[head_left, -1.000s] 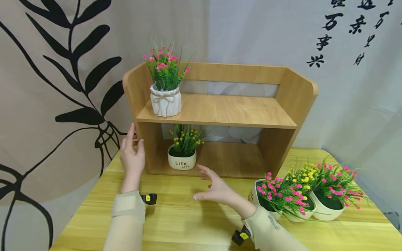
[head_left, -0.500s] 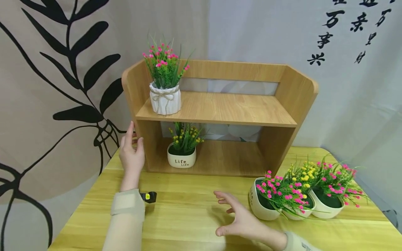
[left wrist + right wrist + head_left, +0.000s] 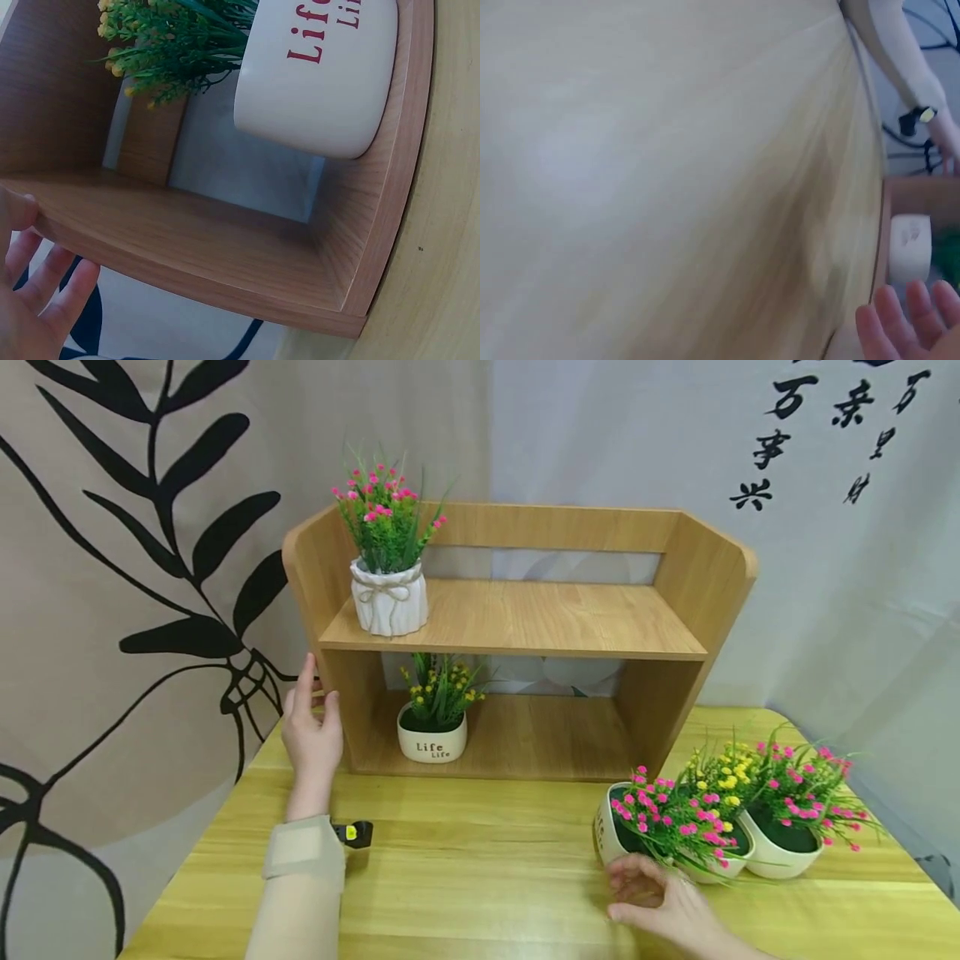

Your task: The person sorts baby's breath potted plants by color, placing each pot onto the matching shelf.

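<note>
My left hand [image 3: 311, 739] touches the left side panel of a two-tier wooden shelf [image 3: 562, 618], fingers fairly straight along its outside and thumb at the front edge. Close to that hand, a white "Life" pot with yellow flowers [image 3: 432, 743] stands on the lower tier. Above it, a ribbed white pot with a twine bow and pink flowers [image 3: 388, 602] sits at the upper tier's left. My right hand [image 3: 663, 902], thumb and fingers apart with nothing between them, overlaps the bottom of a white pot with pink flowers [image 3: 611, 831] at the table's right.
Beside that pot stand a white pot with yellow flowers [image 3: 720, 870] and another with pink flowers [image 3: 787, 858], their foliage tangled together. All three stand on the wooden table [image 3: 465, 852]. Curtains [image 3: 600, 435] with printed leaves and characters hang behind the shelf.
My right hand has moved from in front of the lower tier, rightward and toward me, to the nearest of the right-hand pots. My left hand stays at the shelf's side.
</note>
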`<action>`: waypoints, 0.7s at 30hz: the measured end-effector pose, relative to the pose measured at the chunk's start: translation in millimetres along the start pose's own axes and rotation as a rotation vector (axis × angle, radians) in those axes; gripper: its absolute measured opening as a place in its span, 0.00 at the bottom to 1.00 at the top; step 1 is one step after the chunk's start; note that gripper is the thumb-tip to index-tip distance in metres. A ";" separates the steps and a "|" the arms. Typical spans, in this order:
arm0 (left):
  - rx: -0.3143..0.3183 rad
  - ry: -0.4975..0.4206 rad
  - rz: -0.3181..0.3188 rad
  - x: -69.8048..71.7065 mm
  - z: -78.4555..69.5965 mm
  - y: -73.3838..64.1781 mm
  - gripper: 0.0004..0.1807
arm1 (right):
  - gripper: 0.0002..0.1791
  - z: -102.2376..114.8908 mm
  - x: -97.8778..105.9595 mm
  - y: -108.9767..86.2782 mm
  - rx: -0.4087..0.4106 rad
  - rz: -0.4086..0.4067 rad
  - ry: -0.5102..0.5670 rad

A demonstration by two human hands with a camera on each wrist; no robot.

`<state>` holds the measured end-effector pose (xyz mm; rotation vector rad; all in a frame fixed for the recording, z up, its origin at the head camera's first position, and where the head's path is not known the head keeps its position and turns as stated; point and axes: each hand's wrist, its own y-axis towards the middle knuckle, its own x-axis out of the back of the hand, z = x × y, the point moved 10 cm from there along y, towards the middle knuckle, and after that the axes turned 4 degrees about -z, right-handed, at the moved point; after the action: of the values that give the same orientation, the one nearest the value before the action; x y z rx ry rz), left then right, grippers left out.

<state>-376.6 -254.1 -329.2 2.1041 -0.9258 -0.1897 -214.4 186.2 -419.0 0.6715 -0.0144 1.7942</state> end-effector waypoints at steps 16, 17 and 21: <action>0.011 0.001 -0.002 -0.6 1.7 -0.2 0.34 | 0.42 -50.1 54.8 -34.7 -0.577 -0.148 -0.362; 0.007 0.003 -0.002 -0.5 1.2 0.3 0.34 | 0.44 -49.2 52.4 -31.9 -0.558 -0.167 -0.337; 0.002 -0.002 -0.005 0.4 0.8 0.5 0.34 | 0.45 -42.4 45.7 -21.0 -0.464 -0.266 -0.289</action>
<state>-377.0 -255.1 -329.3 2.1083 -0.9228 -0.1938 -222.1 247.8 -440.8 0.5580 -0.4993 1.3591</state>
